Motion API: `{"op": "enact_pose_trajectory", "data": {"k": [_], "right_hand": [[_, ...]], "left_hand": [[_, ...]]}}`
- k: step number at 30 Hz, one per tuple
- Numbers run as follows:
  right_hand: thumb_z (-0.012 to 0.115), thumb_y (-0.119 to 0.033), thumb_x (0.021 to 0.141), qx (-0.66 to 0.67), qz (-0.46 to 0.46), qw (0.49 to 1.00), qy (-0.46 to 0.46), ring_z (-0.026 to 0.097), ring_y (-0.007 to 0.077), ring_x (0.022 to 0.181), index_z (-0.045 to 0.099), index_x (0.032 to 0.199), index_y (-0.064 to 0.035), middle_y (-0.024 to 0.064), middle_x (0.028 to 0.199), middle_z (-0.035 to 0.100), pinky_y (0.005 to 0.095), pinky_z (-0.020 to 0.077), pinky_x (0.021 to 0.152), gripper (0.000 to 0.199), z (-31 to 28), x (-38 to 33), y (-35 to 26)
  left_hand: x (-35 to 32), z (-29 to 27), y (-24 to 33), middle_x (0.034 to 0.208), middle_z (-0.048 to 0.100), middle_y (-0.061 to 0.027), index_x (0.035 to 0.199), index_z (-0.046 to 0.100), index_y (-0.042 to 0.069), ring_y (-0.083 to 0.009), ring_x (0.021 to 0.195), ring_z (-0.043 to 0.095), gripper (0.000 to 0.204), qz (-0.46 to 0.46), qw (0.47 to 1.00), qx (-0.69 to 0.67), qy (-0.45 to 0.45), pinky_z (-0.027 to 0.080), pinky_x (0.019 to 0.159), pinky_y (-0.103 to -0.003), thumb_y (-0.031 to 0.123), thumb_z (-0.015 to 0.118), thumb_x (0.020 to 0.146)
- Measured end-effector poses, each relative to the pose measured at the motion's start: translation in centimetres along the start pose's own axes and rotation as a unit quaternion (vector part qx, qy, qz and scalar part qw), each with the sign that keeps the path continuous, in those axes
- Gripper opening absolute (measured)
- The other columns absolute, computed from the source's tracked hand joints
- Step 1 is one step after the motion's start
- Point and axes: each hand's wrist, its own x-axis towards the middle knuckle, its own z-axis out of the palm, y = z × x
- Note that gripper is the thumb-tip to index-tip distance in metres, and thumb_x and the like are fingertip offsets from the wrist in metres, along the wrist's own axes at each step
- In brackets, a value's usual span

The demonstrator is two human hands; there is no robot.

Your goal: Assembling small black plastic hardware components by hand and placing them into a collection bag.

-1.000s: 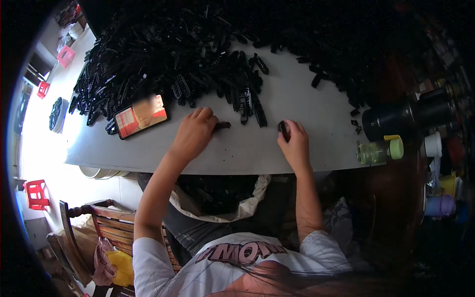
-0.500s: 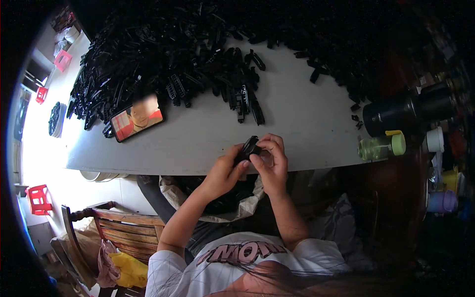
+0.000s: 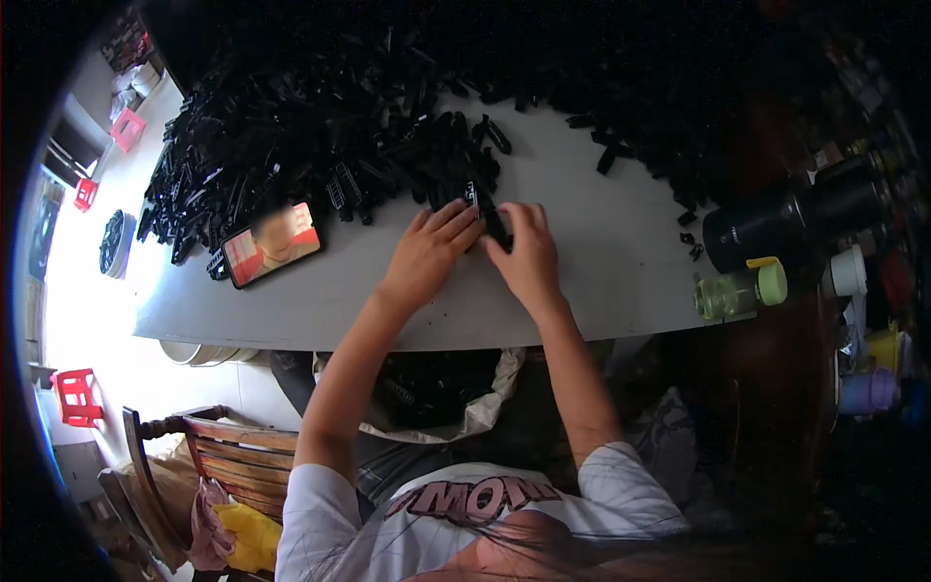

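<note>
My left hand (image 3: 427, 256) lies palm down at the near edge of a pile of black parts (image 3: 291, 145), its fingers stretched and close together; they cover whatever is beneath them, so I cannot tell whether they hold anything; my right hand (image 3: 529, 260) is just beside it, thumb and fingers a little apart around a dark, slim part (image 3: 498, 231) on the worktop (image 3: 611, 262); its ends are partly hidden by my hands, and I cannot tell whether I grip it or only touch it; the far side of the pile sinks into darkness, where single pieces cannot be made out; a phone (image 3: 272, 245) lies at its near left edge, part of the screen blurred; below the worktop, my forearms partly block an open pale sack (image 3: 480, 420), its dark contents hard to read; to the right, a green-lidded bottle (image 3: 732, 295) lies beside a black cylinder (image 3: 747, 239), which fades into shadow.
</note>
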Motion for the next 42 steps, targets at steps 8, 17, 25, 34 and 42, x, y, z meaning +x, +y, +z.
{"op": "enact_pose_trajectory", "data": {"k": [8,17,25,34,42], "right_hand": [[0.064,-0.010,0.074,-0.231,0.057,0.965,-0.114,0.058,0.0334,0.091,0.048,0.117,-0.0059,0.0153,0.103,0.056,0.0392,0.0481,0.073,0.046,-1.4,0.1,1.9],[0.056,-0.006,0.081,0.291,0.135,0.946,0.047,0.055,0.0101,0.071,0.055,0.107,-0.0018,0.0034,0.087,0.059,0.0245,0.0436,0.059,0.026,-2.3,-4.3,2.6],[0.058,-0.007,0.082,0.470,0.153,0.867,-0.062,0.048,0.0052,0.060,0.053,0.101,-0.0027,-0.0012,0.073,0.053,0.0195,0.0383,0.053,0.020,-0.8,-6.4,-3.6],[0.068,-0.013,0.078,0.215,-0.096,0.971,0.047,0.051,0.0070,0.064,0.056,0.098,-0.0011,0.0000,0.079,0.055,0.0192,0.0420,0.059,0.026,-0.7,-7.0,-3.5],[0.069,-0.018,0.079,0.384,0.154,0.887,-0.206,0.057,0.0112,0.073,0.057,0.100,-0.0034,0.0049,0.086,0.063,0.0274,0.0469,0.064,0.028,1.6,-12.7,-4.2]], "left_hand": [[-1.7,0.0,-0.6,0.093,0.054,-0.0061,0.099,0.058,0.004,-0.0225,0.091,0.051,0.029,0.011,0.995,0.031,-0.097,0.041,0.083,-0.033,0.008,0.055,0.071],[-3.5,-0.9,0.8,0.092,0.055,-0.0092,0.103,0.053,0.005,-0.0254,0.082,0.053,0.034,-0.148,0.983,-0.101,-0.045,0.045,0.070,-0.036,0.006,0.065,0.071],[-4.8,-1.4,4.9,0.082,0.053,-0.0040,0.117,0.041,0.001,-0.0083,0.070,0.046,0.028,-0.307,0.794,-0.525,0.007,0.040,0.063,-0.023,0.013,0.044,0.092],[-5.8,-4.7,6.5,0.080,0.057,-0.0070,0.121,0.042,-0.003,-0.0136,0.071,0.052,0.036,-0.336,0.751,-0.555,-0.126,0.045,0.067,-0.027,0.006,0.051,0.087],[-11.5,-6.9,7.3,0.072,0.061,-0.0126,0.117,0.048,0.000,-0.0226,0.061,0.063,0.037,-0.297,0.826,-0.462,-0.125,0.049,0.060,-0.030,0.008,0.058,0.082]]}}
